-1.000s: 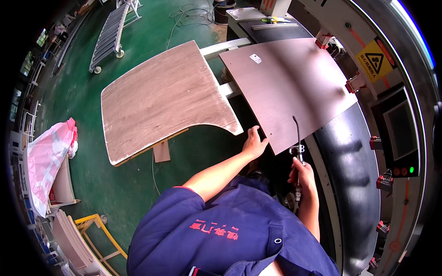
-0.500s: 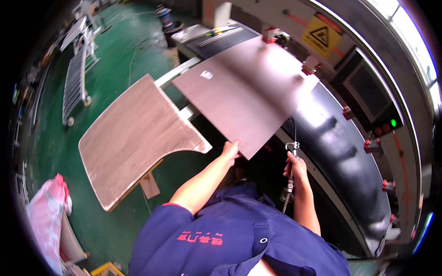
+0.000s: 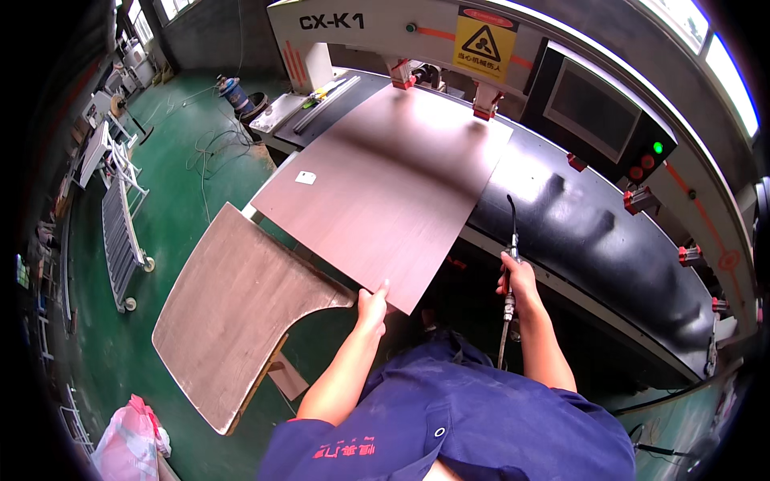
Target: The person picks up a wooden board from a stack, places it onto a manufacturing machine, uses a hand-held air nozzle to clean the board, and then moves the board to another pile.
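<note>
Panel (image 3: 385,192), gripped at its near corner by the left hand (image 3: 371,303): dull brown with a faint wood grain; one small white label on its far left part. Curved board (image 3: 233,321), left of the left hand: lighter grey-brown, with streaky grain. Air tool (image 3: 508,272), in the right hand (image 3: 520,279): metallic silver, with a black hose. Machine bed (image 3: 609,248), beyond the right hand: glossy black; red clamps along its edge. Machine housing (image 3: 385,24), far beyond both hands: cream-white, with a yellow triangular warning sign. Floor (image 3: 184,184): green. Sleeves (image 3: 449,425), below both hands: dark blue.
</note>
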The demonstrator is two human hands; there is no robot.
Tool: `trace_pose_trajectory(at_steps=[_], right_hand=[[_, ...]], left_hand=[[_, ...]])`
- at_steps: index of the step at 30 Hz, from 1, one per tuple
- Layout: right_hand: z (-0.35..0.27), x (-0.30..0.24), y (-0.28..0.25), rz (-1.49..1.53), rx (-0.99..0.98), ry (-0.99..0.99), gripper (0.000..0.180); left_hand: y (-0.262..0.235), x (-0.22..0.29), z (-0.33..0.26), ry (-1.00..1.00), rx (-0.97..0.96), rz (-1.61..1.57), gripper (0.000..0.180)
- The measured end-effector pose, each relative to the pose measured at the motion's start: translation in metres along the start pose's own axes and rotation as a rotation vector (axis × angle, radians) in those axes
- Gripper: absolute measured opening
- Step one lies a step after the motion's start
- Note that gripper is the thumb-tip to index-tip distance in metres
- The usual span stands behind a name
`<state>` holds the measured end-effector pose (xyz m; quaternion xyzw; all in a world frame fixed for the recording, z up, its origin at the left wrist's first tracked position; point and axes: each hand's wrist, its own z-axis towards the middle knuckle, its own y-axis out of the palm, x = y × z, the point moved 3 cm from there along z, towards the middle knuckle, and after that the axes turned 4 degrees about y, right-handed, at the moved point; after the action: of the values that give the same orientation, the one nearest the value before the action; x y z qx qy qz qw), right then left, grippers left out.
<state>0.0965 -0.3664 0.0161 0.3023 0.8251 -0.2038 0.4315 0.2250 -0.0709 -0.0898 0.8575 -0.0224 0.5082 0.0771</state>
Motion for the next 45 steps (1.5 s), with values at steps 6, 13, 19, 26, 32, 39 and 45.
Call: trace_pose_trajectory(at_steps=[6, 13, 19, 26, 32, 39, 45], right_hand=[[0.028, -0.020, -0.002, 0.092, 0.019, 0.025, 0.032], [0.052, -0.036, 0.010, 0.092, -0.051, 0.006, 0.034], [0.102, -0.032, -0.007, 0.065, 0.034, 0.027, 0.031], [0.120, -0.032, 0.000, 0.024, 0.028, -0.009, 0.031], [0.155, -0.030, -0.002, -0.189, 0.144, -0.145, 0.031], [0.185, -0.037, -0.006, -0.409, 0.205, -0.280, 0.041], [0.212, -0.034, -0.012, -0.453, 0.025, -0.142, 0.039]], left_hand=[[-0.016, 0.038, -0.054, -0.038, 0.016, -0.080, 0.040], [-0.081, 0.012, -0.096, 0.010, 0.118, -0.103, 0.042], [-0.136, -0.018, -0.131, -0.057, 0.479, -0.054, 0.039], [-0.177, -0.023, -0.170, -0.049, 0.562, -0.195, 0.043], [-0.207, -0.027, -0.192, -0.046, 0.635, -0.046, 0.058], [-0.238, -0.039, -0.206, -0.080, 0.751, 0.186, 0.059], [-0.256, -0.072, -0.199, -0.101, 0.793, 0.202, 0.065]])
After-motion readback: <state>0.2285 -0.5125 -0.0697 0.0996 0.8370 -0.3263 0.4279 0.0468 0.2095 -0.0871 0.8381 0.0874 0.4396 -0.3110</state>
